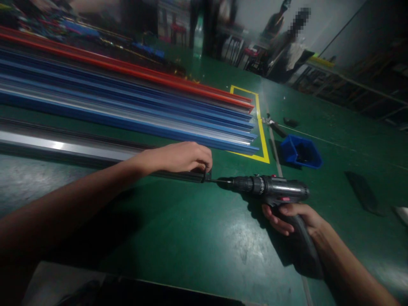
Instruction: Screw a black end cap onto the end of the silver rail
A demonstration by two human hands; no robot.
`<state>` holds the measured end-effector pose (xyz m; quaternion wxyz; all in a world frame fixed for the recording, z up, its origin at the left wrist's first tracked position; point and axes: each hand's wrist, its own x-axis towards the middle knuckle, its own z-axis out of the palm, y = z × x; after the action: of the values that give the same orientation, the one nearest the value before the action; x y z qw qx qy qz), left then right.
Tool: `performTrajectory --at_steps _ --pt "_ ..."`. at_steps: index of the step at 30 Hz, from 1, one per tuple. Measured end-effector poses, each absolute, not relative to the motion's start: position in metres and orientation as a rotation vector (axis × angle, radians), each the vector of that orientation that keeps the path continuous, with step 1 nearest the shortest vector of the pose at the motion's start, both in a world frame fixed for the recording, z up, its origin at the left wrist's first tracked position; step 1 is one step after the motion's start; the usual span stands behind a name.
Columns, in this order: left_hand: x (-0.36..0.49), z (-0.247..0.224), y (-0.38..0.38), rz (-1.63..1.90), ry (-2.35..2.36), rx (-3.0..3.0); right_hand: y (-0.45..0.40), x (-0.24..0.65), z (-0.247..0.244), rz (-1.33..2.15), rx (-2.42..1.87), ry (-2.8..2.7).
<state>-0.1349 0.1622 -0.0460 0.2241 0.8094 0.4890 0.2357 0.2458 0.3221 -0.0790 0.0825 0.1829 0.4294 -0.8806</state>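
My right hand [307, 216] is wrapped round the handle of a black cordless drill [285, 189], which points left. Its long bit [219, 181] reaches the end of a dark and silver metal profile [86, 148] lying on the green surface. At that same end, my left hand [188, 157] is closed over the profile, fingers curled down by a small dark end piece [207, 175]. The fingertips are partly hidden, and whether the bit has entered a screw cannot be made out.
Blue profiles [178, 127] and red profiles [153, 73] lie side by side behind my left hand, their ends inside a yellow taped outline [264, 140]. A blue bin [301, 152], a dark-handled tool [277, 127] and a dark flat object [363, 193] are to the right. People stand in the background.
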Motion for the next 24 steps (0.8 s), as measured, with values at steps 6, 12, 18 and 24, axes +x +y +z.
performTrajectory --at_steps 6,12,18,24 --pt "-0.135 -0.0468 0.1631 0.66 1.336 2.235 0.3218 0.2462 -0.0783 -2.645 0.551 1.268" --pt "-0.1355 -0.0479 0.1629 0.64 1.346 2.259 0.3214 0.2463 -0.0777 -2.634 0.553 1.267" --pt "-0.1353 -0.0457 0.1629 0.624 1.355 2.249 0.3217 0.2462 -0.0784 -2.632 0.557 1.291" --pt "-0.1343 -0.0451 0.163 0.617 1.349 2.25 0.3216 0.2463 -0.0795 -2.66 0.525 1.263"
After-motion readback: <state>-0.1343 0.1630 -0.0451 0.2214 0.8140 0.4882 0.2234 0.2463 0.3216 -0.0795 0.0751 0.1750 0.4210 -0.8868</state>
